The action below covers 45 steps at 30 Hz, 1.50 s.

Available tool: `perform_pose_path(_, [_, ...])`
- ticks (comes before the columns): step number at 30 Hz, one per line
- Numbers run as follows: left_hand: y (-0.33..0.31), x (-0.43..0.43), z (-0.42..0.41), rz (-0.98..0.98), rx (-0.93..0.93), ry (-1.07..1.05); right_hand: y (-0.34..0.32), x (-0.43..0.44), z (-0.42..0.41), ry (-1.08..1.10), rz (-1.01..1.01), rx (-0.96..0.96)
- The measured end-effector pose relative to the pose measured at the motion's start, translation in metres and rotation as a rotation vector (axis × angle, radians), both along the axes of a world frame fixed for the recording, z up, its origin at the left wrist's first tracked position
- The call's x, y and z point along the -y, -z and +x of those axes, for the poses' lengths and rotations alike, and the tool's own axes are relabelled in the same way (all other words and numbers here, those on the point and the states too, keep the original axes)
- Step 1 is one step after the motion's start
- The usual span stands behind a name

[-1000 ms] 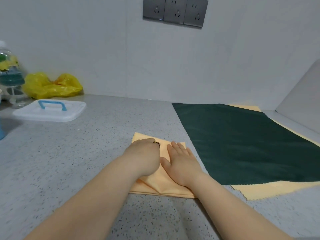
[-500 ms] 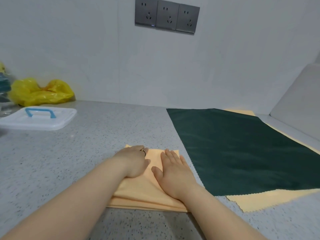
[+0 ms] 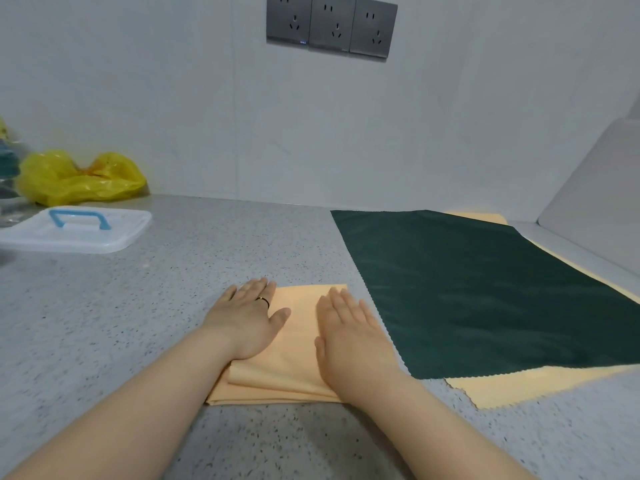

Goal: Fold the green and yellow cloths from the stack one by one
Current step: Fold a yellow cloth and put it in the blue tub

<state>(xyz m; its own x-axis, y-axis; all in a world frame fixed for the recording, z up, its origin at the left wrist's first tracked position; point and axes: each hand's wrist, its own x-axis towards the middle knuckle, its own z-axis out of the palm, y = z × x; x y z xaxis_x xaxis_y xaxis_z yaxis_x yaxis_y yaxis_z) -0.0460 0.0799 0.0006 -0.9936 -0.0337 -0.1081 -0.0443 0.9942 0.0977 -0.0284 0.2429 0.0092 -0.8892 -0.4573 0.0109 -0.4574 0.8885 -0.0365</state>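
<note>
Low in the middle of the frame, a folded yellow cloth [image 3: 294,344] lies on the speckled grey counter [image 3: 180,292], its layered near edge facing the bottom of the frame and its far edge running straight across. Both hands lie palm down on it with straight, released fingers and grasp nothing. The left hand [image 3: 246,320], with a dark ring [image 3: 264,301] on one finger, covers the cloth's left edge, and its outer fingers reach past the far left corner. The right hand [image 3: 349,337] presses the right part, fingertips at the far right corner, and a strip of cloth shows between the two thumbs. Just right of the right hand runs the zigzag-cut left edge of a dark green cloth [image 3: 485,289], spread flat across the right half of the frame. It lies on a larger yellow cloth [image 3: 519,386], which shows as a band along the near edge, a thin strip at the right and a corner at the back. The gap between the folded cloth and the green edge is narrow. To the left, counter surface stretches from the left hand to a white lid with a blue handle [image 3: 79,233] at the left edge, and a yellow plastic bag [image 3: 79,178] sits behind it against the wall. Three grey sockets [image 3: 330,26] are set in the wall at the top centre.
</note>
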Motion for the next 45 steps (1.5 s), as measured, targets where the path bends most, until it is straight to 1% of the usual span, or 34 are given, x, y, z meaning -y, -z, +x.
perform_pose_path(2, [0.000, -0.001, 0.001, -0.004, 0.007, -0.026, 0.002, 0.008, 0.016, -0.076, -0.031, 0.071])
perform_pose_path(4, [-0.001, -0.001, 0.003, 0.006, 0.012, -0.057, 0.006, 0.018, 0.029, -0.107, -0.090, 0.125])
perform_pose_path(8, [-0.002, -0.002, 0.011, 0.042, 0.004, -0.117, 0.014, 0.026, 0.035, -0.092, -0.158, 0.113])
perform_pose_path(12, [-0.005, 0.001, 0.025, 0.033, -0.024, -0.118, 0.011, 0.013, 0.027, -0.148, -0.117, 0.099])
perform_pose_path(14, [-0.008, 0.007, 0.034, -0.001, -0.078, -0.094, 0.005, -0.006, 0.016, -0.137, -0.082, 0.057])
perform_pose_path(16, [-0.010, 0.013, 0.046, -0.039, -0.169, -0.053, -0.002, -0.028, 0.007, -0.072, -0.083, -0.027])
perform_pose_path(20, [-0.014, 0.008, 0.069, -0.095, -0.298, 0.003, -0.013, -0.055, 0.001, 0.070, -0.182, -0.216])
perform_pose_path(21, [-0.014, 0.004, 0.074, -0.091, -0.315, 0.023, -0.014, -0.056, 0.002, 0.079, -0.185, -0.238])
perform_pose_path(24, [-0.012, -0.002, 0.087, -0.017, -0.354, 0.096, -0.009, -0.060, 0.012, 0.053, -0.232, -0.219])
perform_pose_path(27, [-0.009, 0.000, 0.095, 0.059, -0.315, 0.193, -0.003, -0.072, 0.027, 0.014, -0.284, -0.218])
perform_pose_path(31, [-0.007, 0.006, 0.105, 0.218, -0.202, 0.217, 0.004, -0.087, 0.048, -0.023, -0.319, -0.014])
perform_pose_path(34, [-0.009, 0.013, 0.111, 0.318, -0.097, 0.279, 0.007, -0.095, 0.058, -0.043, -0.266, 0.080])
perform_pose_path(36, [-0.011, 0.018, 0.114, 0.291, -0.031, 0.313, 0.007, -0.096, 0.061, -0.062, -0.246, 0.061])
perform_pose_path(38, [-0.011, 0.023, 0.118, 0.274, -0.022, 0.340, 0.005, -0.096, 0.063, -0.109, -0.222, 0.024])
perform_pose_path(42, [-0.012, 0.028, 0.127, 0.295, -0.061, 0.315, 0.006, -0.098, 0.075, -0.173, -0.169, -0.020])
perform_pose_path(44, [-0.010, 0.029, 0.130, 0.311, -0.101, 0.299, 0.007, -0.097, 0.085, -0.210, -0.127, -0.087])
perform_pose_path(45, [-0.009, 0.030, 0.133, 0.317, -0.125, 0.301, 0.007, -0.096, 0.090, -0.216, -0.108, -0.173])
